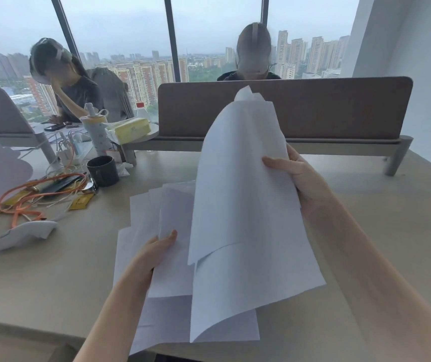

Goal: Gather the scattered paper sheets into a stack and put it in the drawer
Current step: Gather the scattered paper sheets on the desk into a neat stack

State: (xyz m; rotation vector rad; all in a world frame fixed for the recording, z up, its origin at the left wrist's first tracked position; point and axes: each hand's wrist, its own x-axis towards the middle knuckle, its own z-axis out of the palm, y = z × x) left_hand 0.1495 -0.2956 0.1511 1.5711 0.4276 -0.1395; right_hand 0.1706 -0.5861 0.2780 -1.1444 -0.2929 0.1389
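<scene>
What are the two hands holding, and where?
Right hand grips the lifted paper sheets by their right edge; left hand holds the lower sheets at their left side.

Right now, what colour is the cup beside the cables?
Black cup, best seen in the head view.
</scene>
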